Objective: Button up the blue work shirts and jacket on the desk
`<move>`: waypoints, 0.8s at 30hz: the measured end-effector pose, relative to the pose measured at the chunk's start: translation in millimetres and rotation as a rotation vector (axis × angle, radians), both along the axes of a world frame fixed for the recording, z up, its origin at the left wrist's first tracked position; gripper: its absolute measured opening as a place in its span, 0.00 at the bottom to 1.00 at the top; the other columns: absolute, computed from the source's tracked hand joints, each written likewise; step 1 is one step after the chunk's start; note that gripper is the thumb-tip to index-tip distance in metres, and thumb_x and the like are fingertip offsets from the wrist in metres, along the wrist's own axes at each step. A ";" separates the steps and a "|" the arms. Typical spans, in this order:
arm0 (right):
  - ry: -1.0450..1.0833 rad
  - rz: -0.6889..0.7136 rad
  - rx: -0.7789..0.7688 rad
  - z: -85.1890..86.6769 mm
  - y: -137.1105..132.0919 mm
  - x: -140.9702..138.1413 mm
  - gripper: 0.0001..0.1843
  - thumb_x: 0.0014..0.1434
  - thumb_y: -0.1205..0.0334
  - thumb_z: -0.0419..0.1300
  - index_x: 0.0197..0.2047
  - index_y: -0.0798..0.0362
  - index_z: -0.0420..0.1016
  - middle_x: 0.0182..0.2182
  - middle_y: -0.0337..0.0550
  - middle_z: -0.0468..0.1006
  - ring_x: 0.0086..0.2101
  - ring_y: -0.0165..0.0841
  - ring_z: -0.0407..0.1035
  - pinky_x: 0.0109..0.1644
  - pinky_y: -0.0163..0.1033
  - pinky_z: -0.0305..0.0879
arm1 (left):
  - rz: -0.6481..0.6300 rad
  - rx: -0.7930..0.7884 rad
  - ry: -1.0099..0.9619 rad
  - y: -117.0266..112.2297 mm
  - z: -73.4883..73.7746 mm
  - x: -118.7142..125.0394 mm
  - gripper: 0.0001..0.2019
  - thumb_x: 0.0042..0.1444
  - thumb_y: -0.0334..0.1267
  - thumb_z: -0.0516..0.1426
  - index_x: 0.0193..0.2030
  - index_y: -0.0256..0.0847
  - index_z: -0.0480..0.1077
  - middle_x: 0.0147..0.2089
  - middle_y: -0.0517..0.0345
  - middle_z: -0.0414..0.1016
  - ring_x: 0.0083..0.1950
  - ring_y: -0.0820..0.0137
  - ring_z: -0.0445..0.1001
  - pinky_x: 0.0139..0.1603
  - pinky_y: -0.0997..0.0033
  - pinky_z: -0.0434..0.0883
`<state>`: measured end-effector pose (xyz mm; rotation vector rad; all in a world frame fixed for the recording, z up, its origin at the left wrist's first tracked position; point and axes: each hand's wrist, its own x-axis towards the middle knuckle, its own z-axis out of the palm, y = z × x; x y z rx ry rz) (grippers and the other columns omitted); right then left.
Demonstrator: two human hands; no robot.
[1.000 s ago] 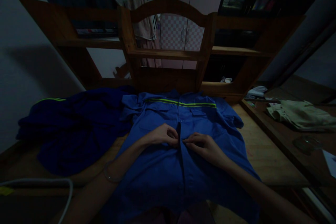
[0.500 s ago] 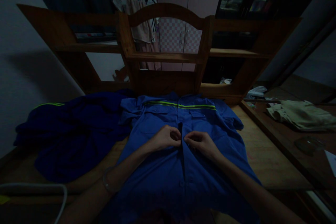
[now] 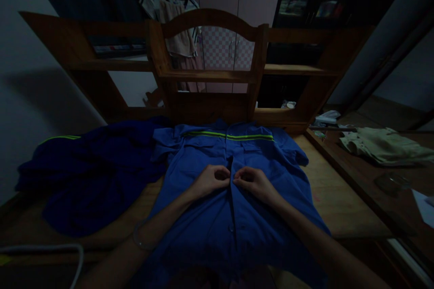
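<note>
A blue work shirt with a yellow-green stripe across its chest lies front up, collar at the far end, its lower part reaching the near table edge. Both hands meet at its front opening. My left hand pinches the left edge of the opening, thumb and fingers curled into a ring. Just beside it, my right hand pinches the right edge of the placket. Any button between the fingertips is too small and dark to make out. Lower down, a button shows on the front.
Dark blue clothing lies bunched on the left. A wooden shelf rack stands along the back of the wooden table. On the right surface are folded beige cloth and a glass jar. A white cable runs at lower left.
The view has shifted slightly, so the scene sits a little further left. Both hands stay at the shirt's opening, with only small finger movements.
</note>
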<state>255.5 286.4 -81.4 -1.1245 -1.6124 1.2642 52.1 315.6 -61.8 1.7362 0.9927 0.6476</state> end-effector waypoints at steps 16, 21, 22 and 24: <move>-0.037 -0.033 0.123 4.2 -6.0 -2.7 0.14 0.54 0.53 0.63 0.37 0.55 0.74 0.27 0.38 0.73 0.28 0.28 0.66 0.30 0.31 0.59 | -0.021 -0.174 -0.119 -0.7 10.1 6.4 0.15 0.47 0.46 0.63 0.34 0.34 0.71 0.31 0.58 0.74 0.31 0.73 0.72 0.33 0.75 0.67; -0.029 -0.050 0.081 5.2 -5.8 -4.4 0.17 0.52 0.51 0.65 0.37 0.56 0.75 0.27 0.38 0.73 0.27 0.28 0.66 0.30 0.31 0.60 | -0.013 -0.190 -0.135 -1.3 9.5 4.9 0.14 0.47 0.43 0.63 0.34 0.35 0.69 0.29 0.60 0.72 0.29 0.74 0.70 0.32 0.75 0.66; -0.015 -0.045 0.061 6.0 -5.6 -4.4 0.18 0.51 0.50 0.65 0.38 0.56 0.75 0.27 0.38 0.73 0.28 0.28 0.66 0.30 0.31 0.60 | 0.001 -0.178 -0.132 -1.5 9.1 5.0 0.13 0.46 0.43 0.63 0.32 0.35 0.69 0.28 0.61 0.70 0.29 0.75 0.69 0.32 0.76 0.65; 0.022 -0.020 0.014 7.7 -4.9 -3.8 0.19 0.50 0.50 0.66 0.37 0.57 0.75 0.28 0.39 0.73 0.28 0.28 0.66 0.31 0.31 0.60 | 0.036 -0.132 -0.107 -2.0 7.8 5.4 0.12 0.46 0.42 0.63 0.29 0.35 0.68 0.26 0.63 0.68 0.28 0.76 0.67 0.30 0.77 0.62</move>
